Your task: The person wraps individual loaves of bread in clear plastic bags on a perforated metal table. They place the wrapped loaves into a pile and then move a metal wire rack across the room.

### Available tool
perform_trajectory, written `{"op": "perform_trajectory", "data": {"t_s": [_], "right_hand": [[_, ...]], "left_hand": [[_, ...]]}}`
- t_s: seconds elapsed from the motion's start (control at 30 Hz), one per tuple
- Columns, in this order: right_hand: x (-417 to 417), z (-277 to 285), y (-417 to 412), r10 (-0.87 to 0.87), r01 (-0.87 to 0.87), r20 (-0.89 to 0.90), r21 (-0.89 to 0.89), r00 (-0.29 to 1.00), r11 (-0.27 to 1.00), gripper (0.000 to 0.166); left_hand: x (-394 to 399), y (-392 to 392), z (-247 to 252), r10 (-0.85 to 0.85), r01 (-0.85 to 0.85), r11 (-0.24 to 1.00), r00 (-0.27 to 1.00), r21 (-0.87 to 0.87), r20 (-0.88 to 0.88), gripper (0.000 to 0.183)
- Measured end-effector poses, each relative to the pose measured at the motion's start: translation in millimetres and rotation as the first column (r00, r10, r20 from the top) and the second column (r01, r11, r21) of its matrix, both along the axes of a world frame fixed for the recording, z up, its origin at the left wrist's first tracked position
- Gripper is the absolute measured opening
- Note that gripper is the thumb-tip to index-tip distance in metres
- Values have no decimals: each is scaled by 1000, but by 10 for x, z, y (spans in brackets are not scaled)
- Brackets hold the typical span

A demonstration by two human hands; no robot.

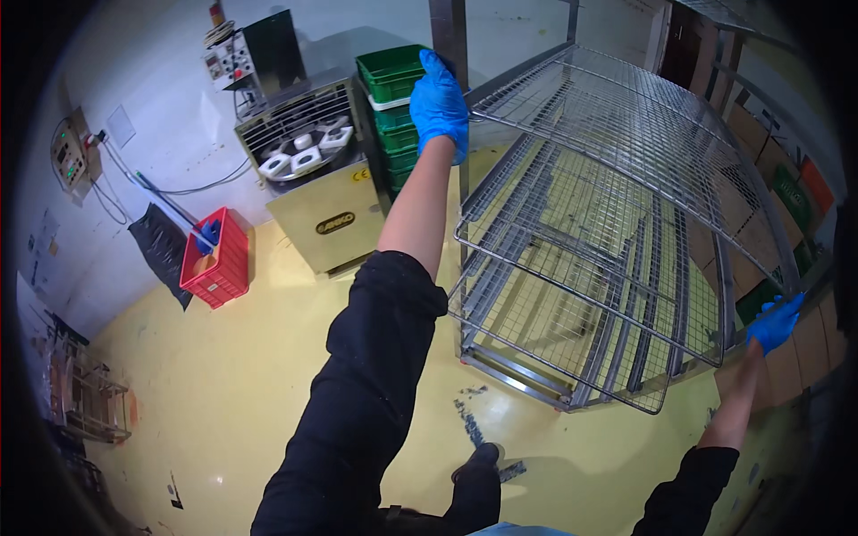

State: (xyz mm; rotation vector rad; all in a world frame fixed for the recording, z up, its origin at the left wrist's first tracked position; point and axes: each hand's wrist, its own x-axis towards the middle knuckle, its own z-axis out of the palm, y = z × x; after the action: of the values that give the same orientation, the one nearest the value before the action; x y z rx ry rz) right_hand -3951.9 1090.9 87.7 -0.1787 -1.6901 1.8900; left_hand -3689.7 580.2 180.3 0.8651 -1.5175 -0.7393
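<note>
In the head view a tall metal rack [516, 370] stands before me, with several wire mesh shelves sticking out of its front. My left hand [439, 104], in a blue glove, is at the rack's left upright post [450, 33], its fingers apparently closed round it. At the right, my right hand [776, 325], also gloved in blue, is at the rack's right side post; its fingertips are partly hidden. The top wire shelf [643, 107] spans between the two hands, and a lower wire shelf [583, 285] slants below it.
Green plastic crates [395, 80] are stacked left of the rack, beside a metal machine [328, 214] with white parts on top. A red plastic crate [218, 281] holding long handles stands by the wall near a black bag [161, 248]. Cardboard boxes [808, 352] lie beyond the rack at right.
</note>
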Motion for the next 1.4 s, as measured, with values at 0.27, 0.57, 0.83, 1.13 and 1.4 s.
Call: {"op": "perform_trajectory", "data": {"t_s": [0.27,0.57,0.83,1.13,1.4], "right_hand": [[-1824,-6,-508,259,-316,-253,-222,932,922,33],[-3084,127,-1588,-47,37,-83,-117,995,992,50],[-5409,-269,-2626,-2,-1,-16,-159,1000,987,54],[-7088,-572,-3894,-45,21,-136,-169,990,985,57],[-8634,-520,-5095,-57,36,-143,-146,988,989,53]], "left_hand": [[-1485,-809,152,-50,83,986,975,147,-217,84],[-3111,-1936,54,-159,189,974,963,124,-216,79],[-5491,-2700,-135,-176,194,970,976,147,-128,77],[-7048,-3820,-294,-163,172,980,982,96,-98,76],[-8578,-4939,-280,-279,286,953,957,95,-81,74]]}}
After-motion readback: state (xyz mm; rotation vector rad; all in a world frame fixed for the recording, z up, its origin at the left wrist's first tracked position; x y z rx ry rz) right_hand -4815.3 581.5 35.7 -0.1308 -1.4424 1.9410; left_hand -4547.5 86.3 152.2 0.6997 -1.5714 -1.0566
